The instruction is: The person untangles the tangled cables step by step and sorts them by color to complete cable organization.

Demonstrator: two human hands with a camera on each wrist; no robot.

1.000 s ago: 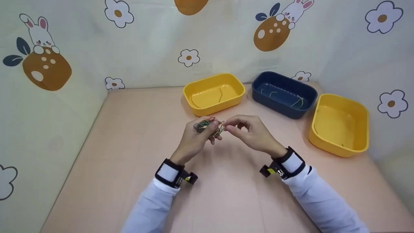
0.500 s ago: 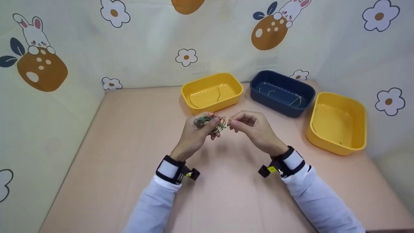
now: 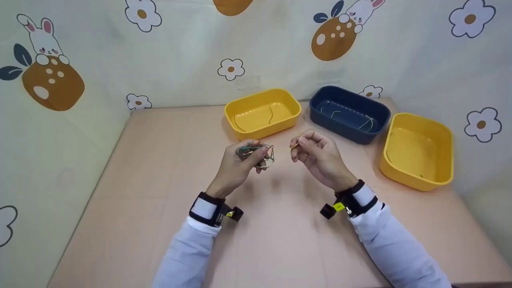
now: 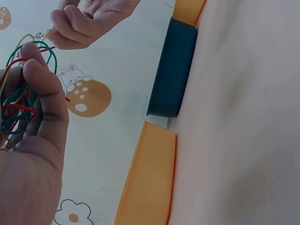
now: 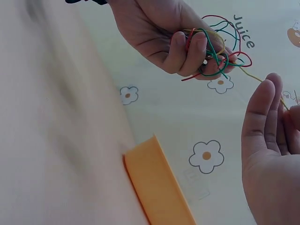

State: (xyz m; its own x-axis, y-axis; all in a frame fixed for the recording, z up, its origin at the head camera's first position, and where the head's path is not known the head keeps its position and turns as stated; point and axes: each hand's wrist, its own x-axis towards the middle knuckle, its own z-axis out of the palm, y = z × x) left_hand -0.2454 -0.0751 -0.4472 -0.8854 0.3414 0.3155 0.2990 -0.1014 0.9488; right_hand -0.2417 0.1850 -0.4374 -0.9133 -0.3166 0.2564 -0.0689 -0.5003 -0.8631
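A tangled bundle of thin red, green and yellow wires (image 5: 216, 58) lies in my left hand (image 3: 237, 166), which grips it with the thumb across the top. Loops of wire stick out past the fingers in both wrist views. My right hand (image 3: 322, 160) pinches one yellow wire (image 3: 283, 149) between thumb and fingertips, to the right of the bundle. That wire runs nearly straight across the gap between the hands, its other end still among the tangle. Both hands are held above the table, in front of the left yellow bin.
A yellow bin (image 3: 262, 133) and a dark blue bin (image 3: 340, 127) stand at the back, each with a few wire pieces inside. Another yellow bin (image 3: 416, 182) at the right also holds small pieces. A patterned cloth wall (image 3: 180, 60) borders the pinkish table (image 3: 152, 200).
My right hand has moved right and slightly up, away from the left hand, drawing the yellow wire out of the bundle. The left hand has shifted slightly left, still gripping the bundle.
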